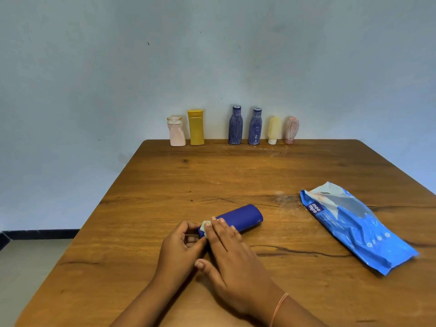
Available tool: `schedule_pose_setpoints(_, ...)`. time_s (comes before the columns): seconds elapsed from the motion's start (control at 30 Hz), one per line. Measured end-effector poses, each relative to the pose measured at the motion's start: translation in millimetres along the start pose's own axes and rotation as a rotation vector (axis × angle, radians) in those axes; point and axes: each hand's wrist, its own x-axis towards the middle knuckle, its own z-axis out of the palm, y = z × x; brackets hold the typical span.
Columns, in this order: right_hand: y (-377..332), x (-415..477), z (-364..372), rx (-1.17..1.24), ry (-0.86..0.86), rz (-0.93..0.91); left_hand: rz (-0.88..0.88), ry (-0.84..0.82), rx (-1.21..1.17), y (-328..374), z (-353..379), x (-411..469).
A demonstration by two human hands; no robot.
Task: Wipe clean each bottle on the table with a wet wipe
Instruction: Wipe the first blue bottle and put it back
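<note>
Blue bottle [240, 219] lies on its side on wooden table [212, 180], front-centre. Its far end points away and to the right. Its near end is hidden betw. both hands.

L hand [179, 249]: fingers curled round bottle's near end, gripping it.

R hand [231, 260]: laid over bottle, fingers straight, pressing a crumpled wet wipe [204, 228] onto bottle's upper surface. Only a small pale wad of wipe shows, just beside L fingertips. Thumb is stretched out toward L wrist. Thin orange thread [279, 308] sits round R wrist.

Row at table's far edge, upright, against pale wall [212, 55], left to right:
1. pink-white bottle [177, 132]
2. yellow bottle [196, 127], just beside no. 1
3. 1st streaked blue bottle [235, 126], set apart from no. 2 by a gap
4. 2nd streaked blue bottle [255, 127]
5. cream tube [274, 129], standing cap-down
6. pink tube [291, 129], cap-down, streaked

Nos. 3, 4 and 6 carry visible scribble marks.

Wipes pack [354, 223]: blue, flat on table at right, well apart from hands; print reads "mee mee".
</note>
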Motion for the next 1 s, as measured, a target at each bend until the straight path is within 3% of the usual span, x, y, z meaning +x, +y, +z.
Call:
schedule_pose_setpoints(0.1,5,5,-1,-0.016,0.043,0.007,0.021,-0.008,-0.013,4,-1,-2)
schedule_pose_setpoints(0.27,12,10,-4,-0.085,-0.045,-0.040,0.046,-0.043,-0.022,7,-2,-3)
schedule_pose_setpoints(0.43,29,11,-16,-0.078,-0.090,0.069,0.056,-0.052,0.042,3,-1,-1)
schedule_pose_setpoints(0.67,49,17,-27,-0.073,-0.025,0.287,0.039,-0.022,0.009,7,2,-3)
schedule_pose_setpoints(0.87,-7,8,-8,-0.055,-0.073,-0.074,0.039,-0.015,0.060,9,-1,-6)
schedule_pose_setpoints(1.0,6,5,1,-0.210,-0.023,-0.137,0.045,-0.026,0.072,14,-1,-8)
